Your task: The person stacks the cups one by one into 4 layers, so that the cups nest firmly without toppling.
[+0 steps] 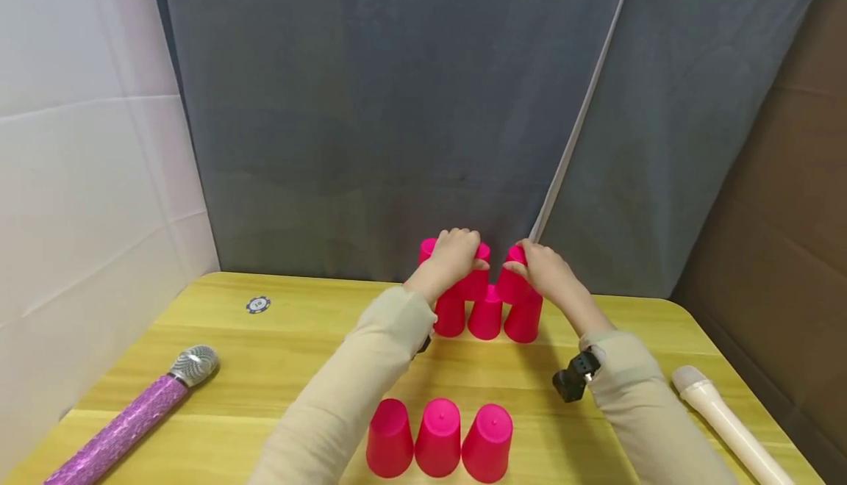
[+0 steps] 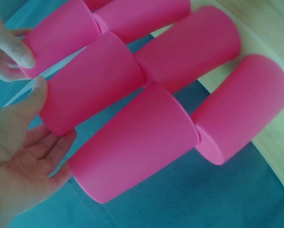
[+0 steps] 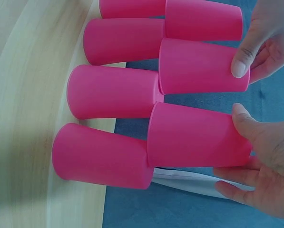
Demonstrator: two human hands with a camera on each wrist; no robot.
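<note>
At the far edge of the counter, a stack of pink cups stands upside down against the grey backdrop: three cups in the bottom row, with upper cups resting on them. The left hand covers the upper left cup; its fingers are loosely spread, with the thumb against the neighbouring cup's wall. The right hand covers the upper right cup, thumb on its wall and fingers open behind its top. Whether either hand fully grips its cup cannot be told.

Nearer than the fingers, a second row of three inverted pink cups stands at the front. Left of the fingers lie a purple microphone and a small round token. Right of the fingers lies a white microphone.
</note>
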